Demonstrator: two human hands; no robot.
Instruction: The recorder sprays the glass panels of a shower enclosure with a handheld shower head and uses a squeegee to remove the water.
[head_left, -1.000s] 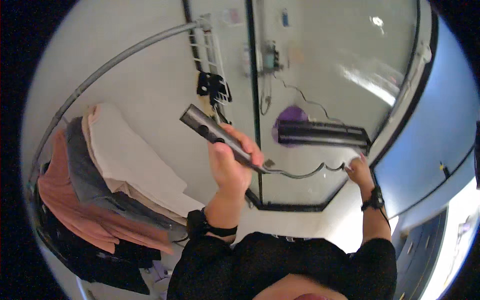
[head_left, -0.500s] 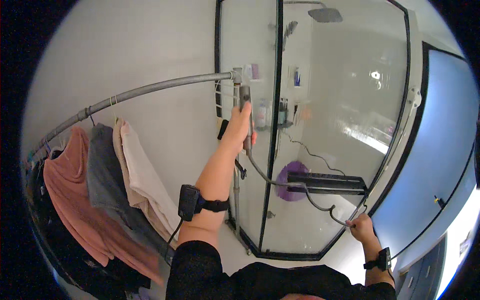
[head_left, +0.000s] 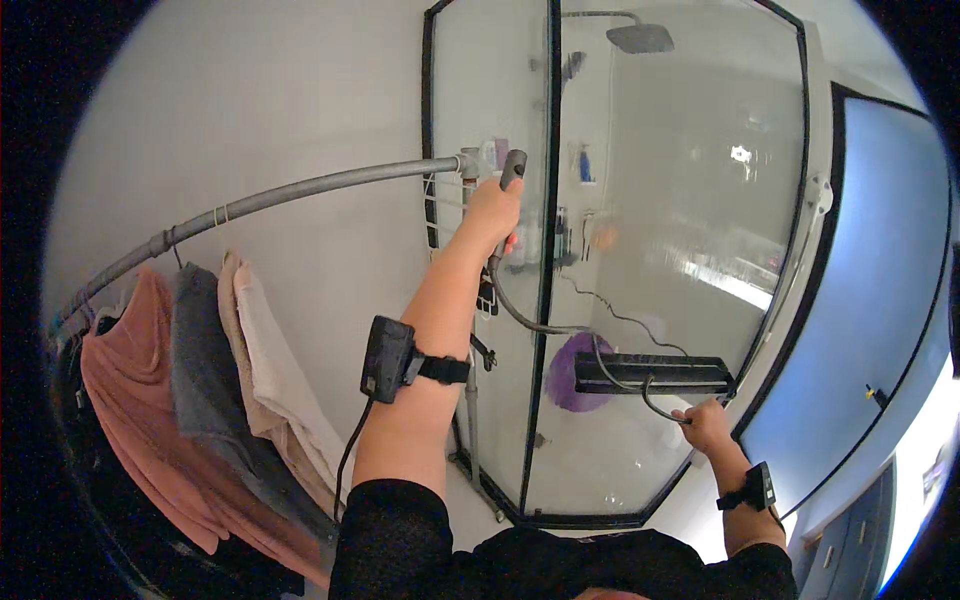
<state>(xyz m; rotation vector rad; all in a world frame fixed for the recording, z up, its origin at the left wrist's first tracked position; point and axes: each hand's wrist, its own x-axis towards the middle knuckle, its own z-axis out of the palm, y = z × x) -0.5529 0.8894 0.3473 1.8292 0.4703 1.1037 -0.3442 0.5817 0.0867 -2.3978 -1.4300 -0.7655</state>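
Observation:
My left hand is raised beside the end of the clothes rail, its fingers wrapped round a grey cylindrical handle with a dark button-like spot. The handle tilts, its top toward the right. From its lower end a grey hose bends down and right in front of the glass, looping past a black slatted bar. Farther along, my right hand is closed on the hose, low at the right by the shower's frame. What the hose joins beyond that hand cannot be made out.
At left, a grey pipe rail carries a pink garment, a grey one and a cream one. Ahead stands a black-framed glass shower with the black slatted bar and a purple round thing. A bluish door is at right.
The handle in my left hand has swung from nearly upright to leaning right. My right hand has risen and shifted left with the hose, whose loop now hangs higher across the slatted bar.

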